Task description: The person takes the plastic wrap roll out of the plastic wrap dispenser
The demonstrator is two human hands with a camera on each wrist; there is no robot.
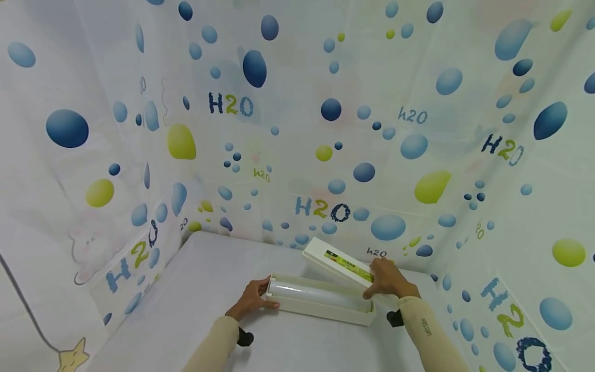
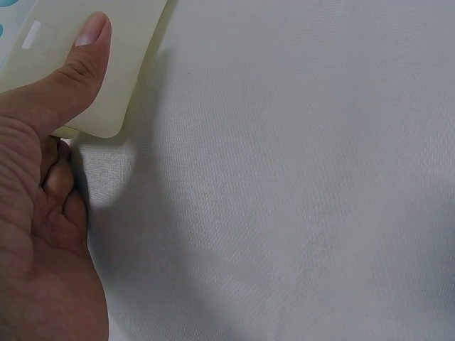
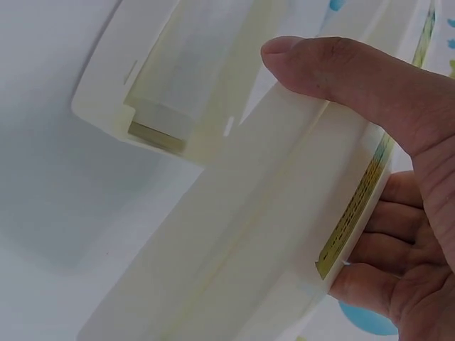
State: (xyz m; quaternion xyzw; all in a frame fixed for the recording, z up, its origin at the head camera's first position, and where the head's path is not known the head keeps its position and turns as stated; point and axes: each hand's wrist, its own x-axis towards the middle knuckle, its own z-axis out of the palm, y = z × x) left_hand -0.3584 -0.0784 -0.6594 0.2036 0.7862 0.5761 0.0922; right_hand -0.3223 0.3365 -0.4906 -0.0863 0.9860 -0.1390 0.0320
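Observation:
A cream plastic cling film dispenser (image 1: 321, 312) lies uncovered on the table, and a roll of clear film (image 1: 311, 292) sits lengthwise inside it. My left hand (image 1: 253, 300) grips its left end; in the left wrist view the thumb lies across the dispenser's wall (image 2: 117, 99). My right hand (image 1: 390, 279) holds the long white lid (image 1: 321, 252) by its right part, tilted above and behind the dispenser. The lid bears a green and yellow label (image 1: 348, 265). In the right wrist view, the thumb lies over the lid's inner side (image 3: 263, 206), with the fingers behind it.
A white cloth covers the table (image 1: 223, 258). Around it hang white curtains (image 1: 297, 139) printed with blue and green drops and H2O lettering, close along the table's back and sides. Both forearms wear beige sleeves (image 1: 216, 341) with dark wrist devices (image 1: 245, 337).

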